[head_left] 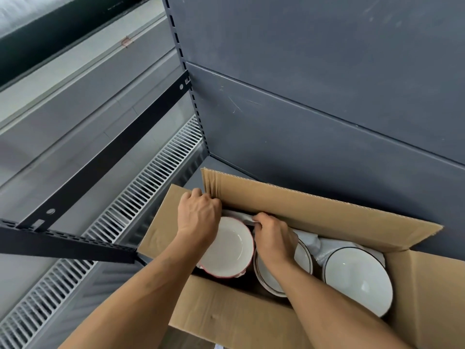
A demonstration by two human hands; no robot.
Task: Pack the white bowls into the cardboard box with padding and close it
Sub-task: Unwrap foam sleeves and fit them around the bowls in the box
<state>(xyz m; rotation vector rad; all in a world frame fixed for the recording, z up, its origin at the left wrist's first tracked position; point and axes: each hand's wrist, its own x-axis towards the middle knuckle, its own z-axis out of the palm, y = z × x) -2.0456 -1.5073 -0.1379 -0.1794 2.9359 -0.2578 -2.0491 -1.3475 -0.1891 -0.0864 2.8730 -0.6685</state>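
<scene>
Near flap: the cardboard box (226, 311) has its front flap folded outward toward the person, which leaves the mouth free for both forearms to reach in.
Right-hand bowl: a dark-rimmed bowl (357, 280) sits mouth up at the box's right end, touched by neither hand.
Middle bowls: a nested stack of dark-rimmed bowls (263, 275) sits partly under the right forearm.
Left-hand bowl: a red-rimmed bowl (231, 248) sits mouth up at the left end, just beside the stack.
Task status: all bowls in view are in the box. Judging from the open flaps, padding is in progress and closing is not yet begun.
Right hand (273, 238): knuckles up and wrist bent down, thumb and fingers pinching an edge of the white padding (314, 244) behind the bowls, probably to pull it between the crockery and the far wall.
Left hand (197, 215): fingers curled into the far-left corner with the tips hidden. Whether they hold padding or cardboard cannot be told.
Padding: crumpled white sheet along the far side, bunched between the stack and the right-hand bowl to keep the rims apart.
Far flap (302, 210): upright against the shelf.
Side flap (161, 222): splayed left.
Back panel (327, 96): grey, scratched metal.
Bracket (100, 157): black, slanting.
Grille (151, 182): white slats below.
</scene>
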